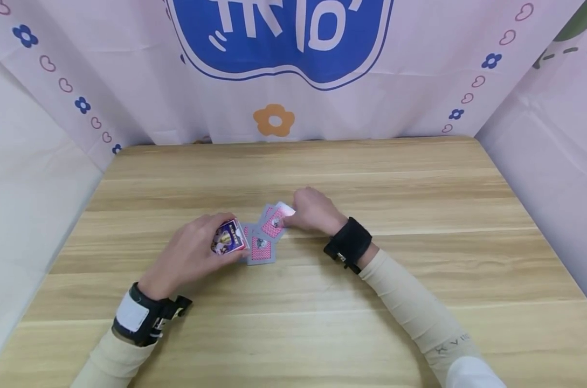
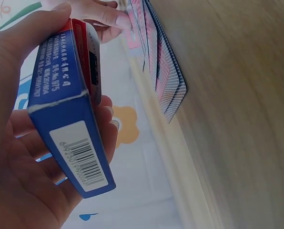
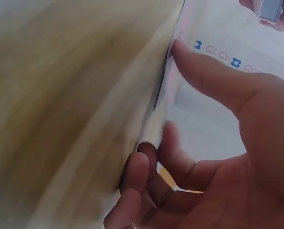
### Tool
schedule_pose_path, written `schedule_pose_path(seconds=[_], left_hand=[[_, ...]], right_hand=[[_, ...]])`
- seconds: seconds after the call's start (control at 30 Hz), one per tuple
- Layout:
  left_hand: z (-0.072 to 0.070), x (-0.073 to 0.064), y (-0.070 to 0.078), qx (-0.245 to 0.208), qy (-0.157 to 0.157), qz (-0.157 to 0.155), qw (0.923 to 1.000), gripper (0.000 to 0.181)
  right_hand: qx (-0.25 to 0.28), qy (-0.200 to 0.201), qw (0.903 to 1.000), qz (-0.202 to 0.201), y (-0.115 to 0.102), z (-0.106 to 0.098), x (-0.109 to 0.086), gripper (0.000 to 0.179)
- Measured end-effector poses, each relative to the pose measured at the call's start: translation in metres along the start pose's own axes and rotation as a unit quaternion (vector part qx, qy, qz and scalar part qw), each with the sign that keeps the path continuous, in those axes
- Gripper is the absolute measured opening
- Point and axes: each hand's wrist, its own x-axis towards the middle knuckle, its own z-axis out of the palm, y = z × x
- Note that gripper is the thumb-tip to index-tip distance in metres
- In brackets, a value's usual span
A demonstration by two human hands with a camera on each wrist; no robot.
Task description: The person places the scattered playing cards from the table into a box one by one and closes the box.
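My left hand (image 1: 188,253) grips a blue and red playing-card box (image 1: 228,237), thumb on one side and fingers round the other. In the left wrist view the box (image 2: 70,109) is tilted above the table, its barcode end towards the camera. Several playing cards (image 1: 261,249) lie overlapping on the table to the right of the box, pink patterned backs up. At the top right of this spread, my right hand (image 1: 317,211) pinches a card (image 1: 275,222) by its far corner. The right wrist view shows the thumb (image 3: 199,67) on the card's face and curled fingers at its edge.
The cards lie on a wood-grain table (image 1: 322,323). Behind its far edge hangs a white cloth (image 1: 143,70) with a blue sign and an orange flower. White sheets (image 1: 26,161) flank both sides. Each wrist wears a black strap (image 1: 349,242).
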Motion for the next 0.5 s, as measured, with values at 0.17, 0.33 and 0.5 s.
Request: schedule_pose_path(seconds=[0.17, 0.33, 0.5], left_hand=[[0.0, 0.0, 0.0, 0.001, 0.002, 0.001, 1.0, 0.075], [0.0, 0.001, 0.0, 0.001, 0.004, 0.003, 1.0, 0.074], [0.0, 0.0, 0.0, -0.002, 0.006, 0.005, 1.0, 0.076]], right_hand=[[0.072, -0.033, 0.9969, -0.003, -0.001, -0.009, -0.003, 0.025], [0.172, -0.077, 0.9814, -0.038, -0.007, -0.021, -0.011, 0.015], [0.234, -0.11, 0.9632, -0.074, -0.018, -0.029, -0.018, 0.014]])
